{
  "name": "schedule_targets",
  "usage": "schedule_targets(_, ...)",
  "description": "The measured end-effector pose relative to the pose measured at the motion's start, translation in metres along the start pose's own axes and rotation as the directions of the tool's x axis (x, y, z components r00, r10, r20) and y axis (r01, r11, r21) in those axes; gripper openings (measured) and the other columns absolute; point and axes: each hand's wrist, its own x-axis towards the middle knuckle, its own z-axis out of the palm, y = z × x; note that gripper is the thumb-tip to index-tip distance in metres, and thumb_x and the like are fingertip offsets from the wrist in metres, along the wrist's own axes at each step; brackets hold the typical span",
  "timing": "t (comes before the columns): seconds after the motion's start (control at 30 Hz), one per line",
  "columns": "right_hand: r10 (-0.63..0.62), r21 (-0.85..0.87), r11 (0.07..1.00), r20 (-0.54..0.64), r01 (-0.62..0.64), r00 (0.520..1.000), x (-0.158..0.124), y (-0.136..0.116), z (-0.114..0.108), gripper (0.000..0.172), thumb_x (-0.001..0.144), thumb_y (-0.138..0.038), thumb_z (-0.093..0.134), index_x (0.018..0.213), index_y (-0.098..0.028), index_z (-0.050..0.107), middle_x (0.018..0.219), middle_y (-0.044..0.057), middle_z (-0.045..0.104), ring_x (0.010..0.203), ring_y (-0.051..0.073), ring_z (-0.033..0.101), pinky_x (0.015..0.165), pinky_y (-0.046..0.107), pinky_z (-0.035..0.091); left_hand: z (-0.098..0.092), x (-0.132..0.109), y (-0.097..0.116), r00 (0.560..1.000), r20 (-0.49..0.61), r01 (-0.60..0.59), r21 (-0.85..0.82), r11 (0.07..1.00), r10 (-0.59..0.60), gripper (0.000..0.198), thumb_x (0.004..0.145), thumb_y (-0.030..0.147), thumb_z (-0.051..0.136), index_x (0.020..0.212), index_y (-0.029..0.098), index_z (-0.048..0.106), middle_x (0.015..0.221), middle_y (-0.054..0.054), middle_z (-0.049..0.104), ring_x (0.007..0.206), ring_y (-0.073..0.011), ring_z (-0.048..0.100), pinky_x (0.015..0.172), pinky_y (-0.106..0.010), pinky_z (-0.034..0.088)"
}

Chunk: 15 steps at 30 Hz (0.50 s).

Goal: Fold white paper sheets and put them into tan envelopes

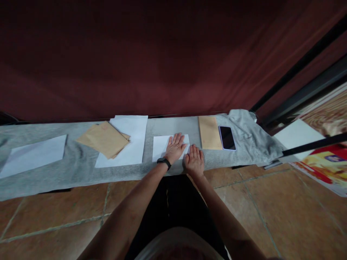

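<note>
A small white sheet of paper (160, 147), perhaps folded, lies on the grey cloth in front of me. My left hand (176, 147), with a black band at the wrist, rests flat on its right half, fingers spread. Beside the sheet's right edge, my right hand (195, 160) lies palm down with its fingers stretched out; whether it touches the paper I cannot tell. To the right sits a brown envelope (210, 133), and a phone (227, 138) with a dark screen lies against it. Several brown envelopes (104, 139) overlap larger white sheets (135, 144) on the left.
Another white sheet (35, 153) lies at the far left of the long grey cloth (81, 169). A dark red wall or panel (162, 72) rises behind it. Black bars (303, 68) and a printed red and yellow box (328, 166) stand at the right. Below is tiled floor (260, 195).
</note>
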Motion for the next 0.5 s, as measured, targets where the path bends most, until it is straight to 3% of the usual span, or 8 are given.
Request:
schedule_targets(0.23,0.039,0.024,0.999,0.020,-0.039,0.999,0.001,-0.002,-0.001,0.054,0.104,-0.029,0.037,0.151,-0.005,0.046,0.153,0.021,0.050,0.142,0.032,0.046,0.118,0.053,0.032,-0.001,0.013,-0.004,0.999,0.003,-0.041,-0.009,0.999,0.041,0.058,0.106,0.042,0.025,0.159,0.020,0.033,0.166,-0.006,0.031,0.157,-0.0242,0.019,0.128,-0.052,0.012)
schedule_targets(0.5,0.038,0.083,0.996,0.022,-0.039,0.999,-0.001,0.001,-0.004,0.053,0.103,-0.023,0.032,0.153,-0.006,0.042,0.153,0.019,0.051,0.144,0.030,0.044,0.121,0.051,0.028,0.000,0.001,0.000,0.981,0.024,-0.194,-0.004,0.981,0.194,0.056,0.106,0.040,0.027,0.158,0.024,0.035,0.166,0.000,0.032,0.156,-0.0246,0.021,0.128,-0.054,0.012)
